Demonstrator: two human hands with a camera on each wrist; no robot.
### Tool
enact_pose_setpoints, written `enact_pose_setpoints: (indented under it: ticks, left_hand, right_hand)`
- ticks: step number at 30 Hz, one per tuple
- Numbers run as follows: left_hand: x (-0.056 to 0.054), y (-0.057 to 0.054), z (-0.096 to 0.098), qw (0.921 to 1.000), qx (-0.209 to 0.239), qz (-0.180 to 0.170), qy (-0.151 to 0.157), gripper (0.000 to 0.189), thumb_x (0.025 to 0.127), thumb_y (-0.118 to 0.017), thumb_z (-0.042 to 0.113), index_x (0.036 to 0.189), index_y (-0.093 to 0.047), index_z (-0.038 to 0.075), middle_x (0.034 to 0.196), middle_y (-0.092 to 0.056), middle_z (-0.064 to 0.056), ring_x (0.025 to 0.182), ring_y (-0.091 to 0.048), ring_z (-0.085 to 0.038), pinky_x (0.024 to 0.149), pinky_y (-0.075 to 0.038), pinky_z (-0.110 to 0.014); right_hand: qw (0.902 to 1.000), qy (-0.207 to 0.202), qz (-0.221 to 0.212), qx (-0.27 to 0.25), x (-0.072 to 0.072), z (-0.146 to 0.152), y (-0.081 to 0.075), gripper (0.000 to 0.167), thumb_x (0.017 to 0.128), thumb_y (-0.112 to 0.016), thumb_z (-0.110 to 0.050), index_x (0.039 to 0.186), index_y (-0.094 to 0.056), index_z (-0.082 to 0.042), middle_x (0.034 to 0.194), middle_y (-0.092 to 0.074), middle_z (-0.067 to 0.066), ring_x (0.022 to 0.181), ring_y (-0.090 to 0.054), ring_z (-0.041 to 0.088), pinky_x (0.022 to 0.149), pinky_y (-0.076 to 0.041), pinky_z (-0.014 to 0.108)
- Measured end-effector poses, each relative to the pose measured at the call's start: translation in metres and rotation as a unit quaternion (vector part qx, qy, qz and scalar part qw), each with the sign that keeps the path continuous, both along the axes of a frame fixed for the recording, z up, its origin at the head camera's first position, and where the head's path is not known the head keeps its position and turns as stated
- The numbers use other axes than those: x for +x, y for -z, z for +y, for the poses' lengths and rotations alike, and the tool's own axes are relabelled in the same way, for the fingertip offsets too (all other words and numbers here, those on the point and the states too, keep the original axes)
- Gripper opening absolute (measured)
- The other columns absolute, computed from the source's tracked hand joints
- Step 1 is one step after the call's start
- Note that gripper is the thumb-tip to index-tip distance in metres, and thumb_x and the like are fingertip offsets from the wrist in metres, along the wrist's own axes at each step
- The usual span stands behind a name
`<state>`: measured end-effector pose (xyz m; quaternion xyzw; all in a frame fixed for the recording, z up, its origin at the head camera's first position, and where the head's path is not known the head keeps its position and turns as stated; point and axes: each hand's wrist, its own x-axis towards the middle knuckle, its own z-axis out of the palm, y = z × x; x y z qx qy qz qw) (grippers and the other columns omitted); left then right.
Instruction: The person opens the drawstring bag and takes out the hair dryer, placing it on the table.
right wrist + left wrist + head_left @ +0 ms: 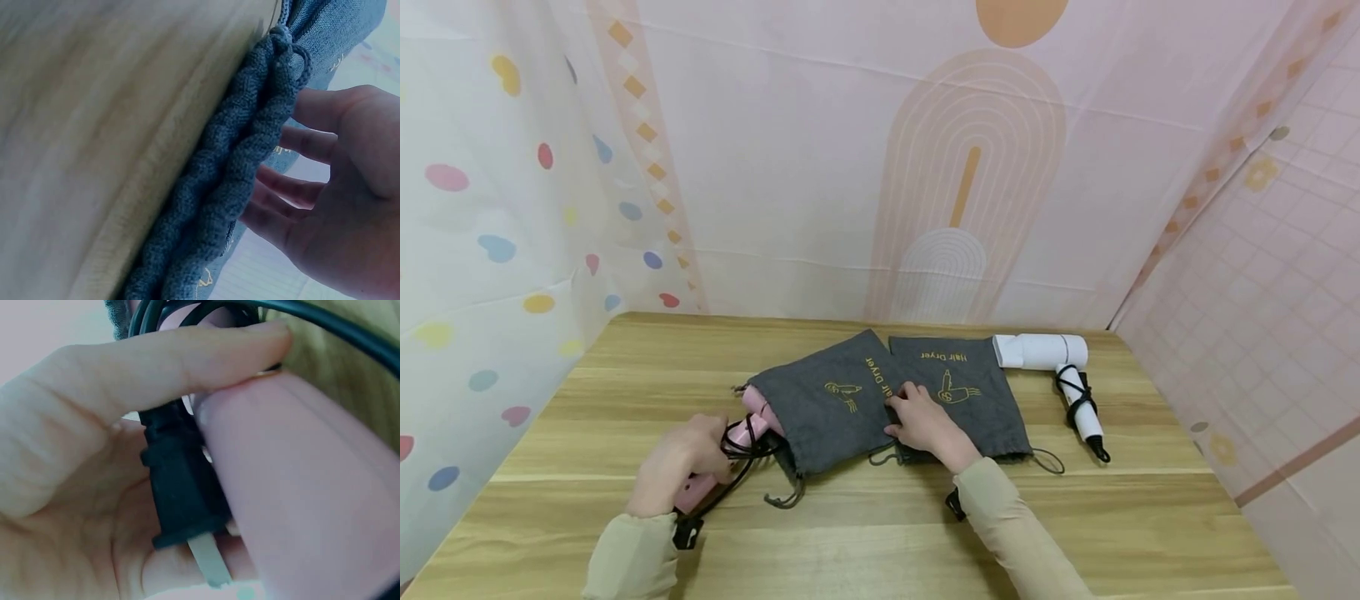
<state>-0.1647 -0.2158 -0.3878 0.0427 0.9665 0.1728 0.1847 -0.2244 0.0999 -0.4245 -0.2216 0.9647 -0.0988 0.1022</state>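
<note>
A pink hair dryer (749, 432) with its black cord wound about it lies partly inside the mouth of a dark grey drawstring bag (827, 408). My left hand (681, 458) grips its handle. In the left wrist view, the thumb lies across the pink handle (300, 469), and the black plug (187, 481) sits against the palm. My right hand (925, 421) pinches the closed end of that bag with thumb and fingers, over part of its yellow lettering. The right wrist view shows the hand (337, 181) behind a gathered grey hem (219, 181), with fingertips hidden.
A second grey drawstring bag (992, 417) lies flat under and beside my right hand, overlapped by the first. At the right lies a white hair dryer (1045, 352), its black cord wrapped round the handle. Patterned curtains (790, 167) border the wooden table (820, 542).
</note>
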Motion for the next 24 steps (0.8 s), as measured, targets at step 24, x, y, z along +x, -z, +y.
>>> enact_pose_setpoints:
  ticks: [24]
  left_hand:
    - [0.0, -0.003, 0.001, 0.9995, -0.024, 0.017, 0.015, 0.044, 0.057, -0.077, 0.0, 0.096, -0.056, 0.003, 0.09, -0.062, -0.014, 0.078, -0.055, -0.025, 0.065, -0.048, -0.042]
  right_hand:
    - [0.9995, -0.016, 0.024, -0.014, -0.014, -0.009, -0.011, 0.036, 0.094, -0.059, -0.028, 0.127, -0.058, -0.013, 0.125, -0.052, 0.01, 0.112, -0.053, 0.027, 0.081, -0.05, 0.039]
